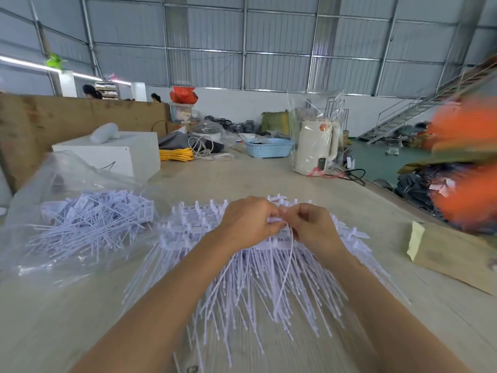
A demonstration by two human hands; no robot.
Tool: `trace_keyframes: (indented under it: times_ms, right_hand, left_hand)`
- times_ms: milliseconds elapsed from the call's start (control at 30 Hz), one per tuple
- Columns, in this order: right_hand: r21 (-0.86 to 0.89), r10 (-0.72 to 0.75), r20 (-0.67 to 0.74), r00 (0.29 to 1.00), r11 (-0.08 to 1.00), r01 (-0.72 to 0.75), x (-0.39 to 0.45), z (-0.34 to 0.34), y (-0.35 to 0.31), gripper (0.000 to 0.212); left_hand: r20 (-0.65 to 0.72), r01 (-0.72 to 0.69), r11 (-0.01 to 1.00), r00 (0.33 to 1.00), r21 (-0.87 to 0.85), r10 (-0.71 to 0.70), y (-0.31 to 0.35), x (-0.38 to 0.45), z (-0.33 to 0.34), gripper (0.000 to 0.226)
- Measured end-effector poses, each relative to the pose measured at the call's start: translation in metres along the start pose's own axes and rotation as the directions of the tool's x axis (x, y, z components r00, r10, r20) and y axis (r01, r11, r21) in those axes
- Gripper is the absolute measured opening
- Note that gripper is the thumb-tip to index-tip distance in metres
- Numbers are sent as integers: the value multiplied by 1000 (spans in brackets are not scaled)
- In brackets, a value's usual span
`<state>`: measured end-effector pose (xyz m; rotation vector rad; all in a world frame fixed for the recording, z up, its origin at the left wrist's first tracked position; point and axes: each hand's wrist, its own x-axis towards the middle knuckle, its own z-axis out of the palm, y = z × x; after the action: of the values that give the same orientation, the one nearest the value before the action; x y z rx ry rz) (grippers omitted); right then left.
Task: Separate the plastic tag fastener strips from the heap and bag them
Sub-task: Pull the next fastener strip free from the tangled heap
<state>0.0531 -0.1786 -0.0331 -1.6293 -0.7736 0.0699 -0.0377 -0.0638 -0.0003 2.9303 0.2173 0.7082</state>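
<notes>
Both hands, left hand and right hand, pinch one white fastener strip over the heap; left lies the filled clear bag.

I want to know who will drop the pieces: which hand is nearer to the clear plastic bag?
Left. The left hand is over the heap, on the side facing the clear plastic bag. The right hand is beside it, farther from the bag.

White heap of tag fastener strips spread mid-surface, thin tails fanned toward the viewer. One strip pinched at its head, tail dangling. Clear plastic bag lying left, loose separated fasteners inside.
</notes>
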Motion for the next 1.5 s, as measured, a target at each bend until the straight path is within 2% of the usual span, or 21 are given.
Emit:
trace_keyframes:
  times_ms: [133,267,333,400,467,500,533,567,633,733,833,933,1000,1033,1067,1133,1200,1267,1367,1500]
  right_hand:
    - [41,-72,17,997,997,72,1,0,5,24]
    - [45,-136,97,986,990,132,0,-2,8,21]
    - [74,-171,151,974,984,161,-1,-5,10,22]
    - [158,-188,124,974,973,168,1,-10,10,23]
    - [283,-142,21,990,950,130,5,-15,7,24]
    - [380,-83,-31,996,921,88,7,-19,6,24]
    - [491,-5,-67,998,870,38,9,-23,5,24]
    - [597,71,-80,994,802,-9,10,-27,4,24]
    - [720,174,-55,983,689,-82,10,-32,2,23]
    - [675,233,26,972,713,-189,7,-23,1,20]
    - [492,203,124,971,837,-238,0,-8,1,19]
    - [361,187,277,942,889,-283,-6,6,-2,47]
    - [325,160,299,941,910,-258,-8,11,-4,67]
    - [310,132,285,949,925,-221,-9,11,-5,66]
    - [306,95,271,958,935,-180,-9,10,-5,55]
    - [325,30,277,960,938,-123,-9,6,-3,30]
    - [341,0,282,960,935,-101,-8,2,-1,18]
    - [351,-23,238,971,934,-64,-6,0,0,9]
    - [346,-50,163,985,938,-10,-3,0,0,15]
    - [341,-50,142,989,940,-1,-1,-1,0,23]
  left_hand:
    - [100,-91,992,992,86,82,0,-2,7,32]
    - [141,-122,990,984,77,110,-3,-1,8,38]
    - [182,-91,993,978,-72,103,-5,-1,8,44]
    - [213,7,906,973,-423,92,-7,-4,6,50]
    - [175,34,796,980,-604,91,-11,-5,5,48]
    - [140,33,770,987,-637,74,-12,-5,5,36]
    - [107,31,761,993,-648,51,-14,-5,5,18]
    - [76,25,773,997,-634,30,-15,-4,5,15]
    - [44,9,823,999,-568,20,-16,-2,6,26]
    - [55,1,892,998,-452,27,-12,-1,6,42]
    - [88,10,943,996,-331,20,-9,-1,8,81]
    - [124,28,941,992,-336,14,-5,-3,13,110]
    - [124,62,922,992,-382,-15,-5,-4,16,120]
    - [107,76,907,994,-414,-34,-5,-4,17,122]
    - [83,85,893,995,-443,-54,-6,-5,16,122]
    - [42,87,883,996,-462,-76,-6,-7,14,120]
    - [57,73,889,997,-451,-53,-5,-9,6,114]
    - [68,38,912,998,-409,-11,-6,-10,-3,98]
    - [45,-83,970,994,-230,96,-6,-9,-16,57]
    - [79,-146,989,986,-39,149,-3,-11,-21,42]
